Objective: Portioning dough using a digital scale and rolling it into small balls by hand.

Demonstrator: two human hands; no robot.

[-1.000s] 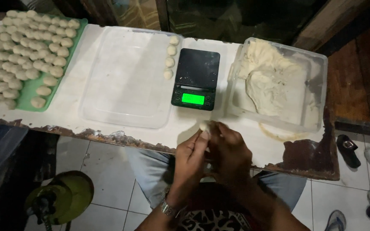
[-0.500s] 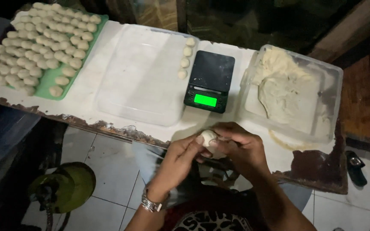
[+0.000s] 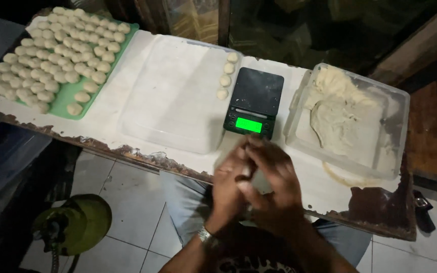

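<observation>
Both palms pressed together just above the near edge of the worn white table (image 3: 142,76) — left hand (image 3: 228,184) and right hand (image 3: 274,194) cupped around a small pale lump of dough (image 3: 253,174), mostly hidden between them and blurred, only a sliver showing. Held over the table rim, close to the body, presumably so the palms can roll freely without knocking anything. A metal watch (image 3: 204,235) on the left wrist.

Straight ahead, just beyond the hands, a small black digital scale with a lit green display (image 3: 254,103) — platform bare, within easy reach. To its right, a clear plastic tub holding a ragged mass of pale dough (image 3: 347,114), close to the right hand. To the left of the scale, four small dough balls in a short column (image 3: 227,76) resting along the edge of a clear flat plastic lid or tray (image 3: 175,98). Far left, a green tray packed with rows of small dough balls (image 3: 56,55), a bare patch only at its near corner.

Open room: the wide middle of the flat plastic lid, and the strip of table between scale and tub. Near table edge chipped and rusty brown. Below, white floor tiles and a green gas cylinder (image 3: 79,222) at lower left.
</observation>
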